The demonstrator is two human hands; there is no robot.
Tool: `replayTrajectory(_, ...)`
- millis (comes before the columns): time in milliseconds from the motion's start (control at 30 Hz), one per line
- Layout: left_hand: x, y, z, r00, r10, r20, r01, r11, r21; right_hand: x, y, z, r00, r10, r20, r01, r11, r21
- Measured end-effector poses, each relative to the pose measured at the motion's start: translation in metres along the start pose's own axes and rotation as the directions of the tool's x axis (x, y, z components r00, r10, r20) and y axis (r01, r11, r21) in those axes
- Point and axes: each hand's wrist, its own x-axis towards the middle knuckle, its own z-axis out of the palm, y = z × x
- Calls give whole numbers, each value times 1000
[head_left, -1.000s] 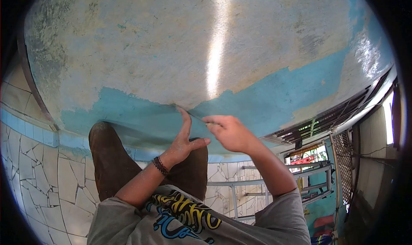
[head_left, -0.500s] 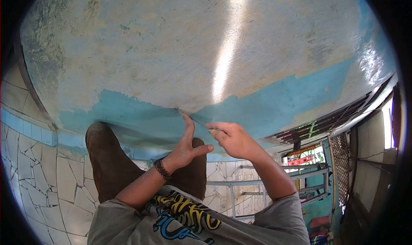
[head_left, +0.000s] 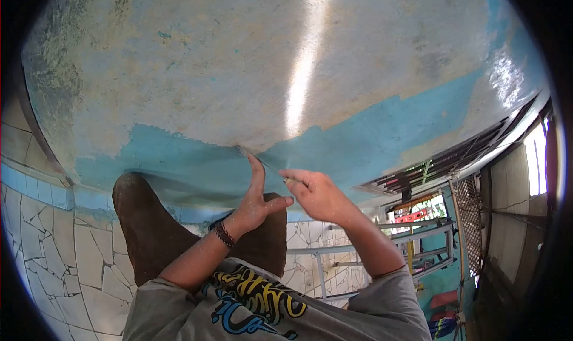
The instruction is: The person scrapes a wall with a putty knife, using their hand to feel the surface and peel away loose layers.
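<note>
A thin-bladed scraper (head_left: 271, 167) with a pale handle is gripped in my right hand (head_left: 319, 199), fingers wrapped round the handle. Its blade slants up and left to the ragged edge where the blue paint (head_left: 197, 162) meets the bare grey wall (head_left: 227, 72). My left hand (head_left: 258, 198) has its fingers stretched up against the blade near the tip and its thumb held out to the side. The blade's tip touches the wall at the paint edge, partly covered by my left fingertips.
My brown-trousered knees (head_left: 140, 215) are close to the wall's base. Irregular stone tiles (head_left: 89, 251) cover the floor. A metal ladder (head_left: 322, 269) lies to the right, below a slatted window opening (head_left: 430, 168). Farther right stands a lattice panel (head_left: 468, 221).
The whole view has shifted slightly, moving the wall left and up in the picture. Both hands keep nearly the same pose, and the blade tip stays at the paint edge.
</note>
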Motion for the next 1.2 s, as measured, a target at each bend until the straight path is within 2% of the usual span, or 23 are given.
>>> replayTrajectory(67, -2, 3, 0, 999, -48, 8, 48, 999, -10, -1, 18, -2, 993, -104, -48, 105, 994, 23)
replayTrajectory(167, 0, 4, 1, 998, -31, -57, 24, 993, -120, 9, -2, -3, 996, 75, 57, -75, 997, -5)
replayTrajectory(267, -2, 7, 4, 998, -41, -46, 39, 998, -39, 4, 5, 0, 999, 22, 25, -22, 1000, -13)
replayTrajectory(367, 0, 6, 3, 999, -17, -28, 17, 1000, 4, 3, -1, -15, 995, 85, 48, -86, 996, 17)
replayTrajectory(467, -2, 3, 1, 987, -116, -113, 98, 983, -155, 15, -2, 4, 991, 105, 83, -108, 993, 39)
replayTrajectory(567, -4, 3, -1, 998, -22, -59, 17, 996, -84, 8, 4, -2, 996, 52, 76, -59, 994, 94)
replayTrajectory(667, 2, 6, 1, 995, -85, -55, 80, 992, -98, 9, 5, -6, 996, 84, 43, -86, 995, 49)
replayTrajectory(767, 0, 1, 4, 998, -13, -55, 12, 1000, -27, 4, 6, 3, 1000, 10, 26, -10, 1000, 15)
replayTrajectory(867, -1, -3, 4, 998, 19, -58, -16, 999, 51, -2, -3, -6, 996, 81, 23, -82, 996, 30)
replayTrajectory(967, 0, -1, 7, 995, -12, -97, 11, 1000, -20, 7, 16, 11, 995, -80, -56, 83, 995, 54)
replayTrajectory(1067, 0, -2, 7, 994, -13, -107, 9, 999, -35, 2, 15, 6, 1000, -5, -14, 6, 994, 111)
replayTrajectory(1200, -1, -4, 6, 993, -4, -119, -4, 998, -62, 7, -1, 0, 992, 99, 77, -104, 992, 68)
